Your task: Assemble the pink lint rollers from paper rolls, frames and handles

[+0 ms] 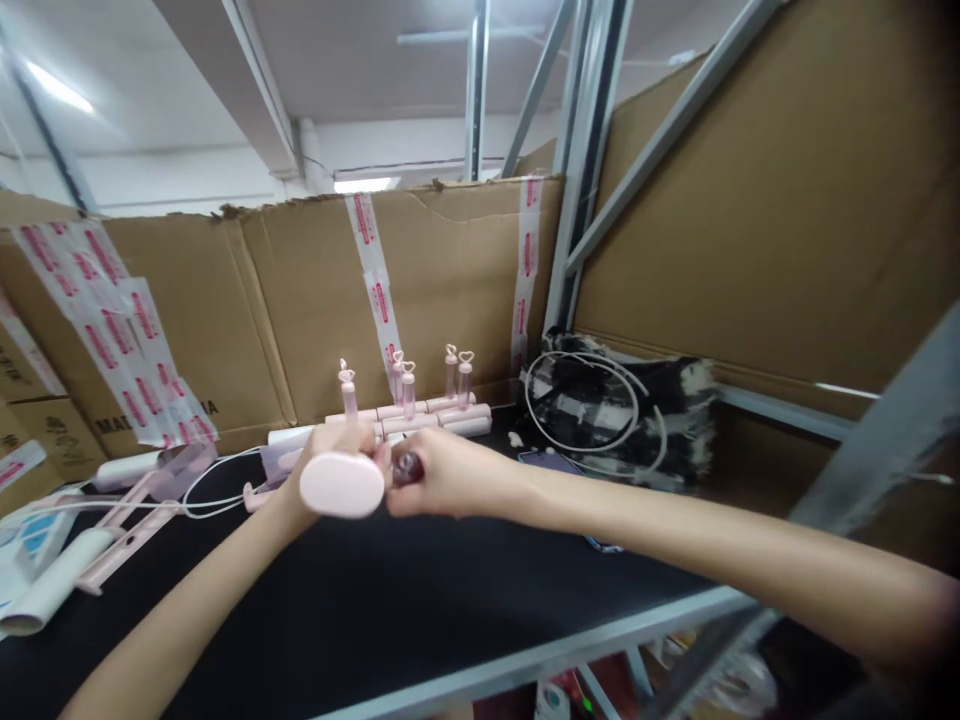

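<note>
My left hand (pixel 319 450) is closed around a pale pink part with a flat oval end (pixel 342 486) facing me. Close against it, my right hand (pixel 442 470) grips a dark, round-ended tool handle (pixel 407 467), seen end-on; it looks like a screwdriver, its tip hidden by the fingers. Both hands meet above the black table surface (pixel 360 610). Just behind them lie several pink and white cylinders (pixel 465 413) in rows. Upright on these stand translucent pink tubes with heart-shaped tops (pixel 409 390).
At the left lie a white tube (pixel 60 580), pink flat arms (pixel 131 545) and a white cable (pixel 202 500). Back right, a coiled white cable (pixel 531 400) rests by black shredded material (pixel 686 410). Cardboard (pixel 315 290) walls the back; a metal rail (pixel 540 655) edges the front.
</note>
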`<act>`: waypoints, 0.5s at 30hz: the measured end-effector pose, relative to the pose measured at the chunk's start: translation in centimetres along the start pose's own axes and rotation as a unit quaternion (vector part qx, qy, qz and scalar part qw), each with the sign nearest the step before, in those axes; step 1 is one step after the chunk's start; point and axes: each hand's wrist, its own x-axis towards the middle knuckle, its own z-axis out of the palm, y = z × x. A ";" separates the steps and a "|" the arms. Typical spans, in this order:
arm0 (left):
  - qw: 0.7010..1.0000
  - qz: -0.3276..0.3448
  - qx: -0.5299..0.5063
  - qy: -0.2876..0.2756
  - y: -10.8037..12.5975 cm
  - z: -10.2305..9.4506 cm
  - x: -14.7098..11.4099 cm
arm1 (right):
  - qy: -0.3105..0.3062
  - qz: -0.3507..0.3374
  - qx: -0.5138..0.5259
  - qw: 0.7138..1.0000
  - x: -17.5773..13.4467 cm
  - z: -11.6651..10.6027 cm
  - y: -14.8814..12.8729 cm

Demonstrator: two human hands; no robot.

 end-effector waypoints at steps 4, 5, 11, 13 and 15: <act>0.999 -0.026 0.015 0.013 -0.3 0.7 2.5 | 0.121 -0.009 -0.047 0.991 3.0 -0.6 1.0; 0.999 -0.042 0.014 0.004 -0.6 1.0 3.2 | 0.127 -0.004 -0.050 0.991 3.9 -0.8 1.3; 0.998 -0.051 0.000 -0.033 -1.5 -0.2 1.5 | -0.016 0.044 0.028 0.999 3.5 0.2 1.6; 0.998 -0.046 -0.005 -0.038 -1.6 -1.2 -0.3 | -0.124 0.055 0.113 0.984 2.4 1.1 1.3; 0.998 -0.058 -0.009 -0.032 -1.9 -1.5 -1.2 | -0.147 0.047 0.145 0.977 2.1 1.8 1.2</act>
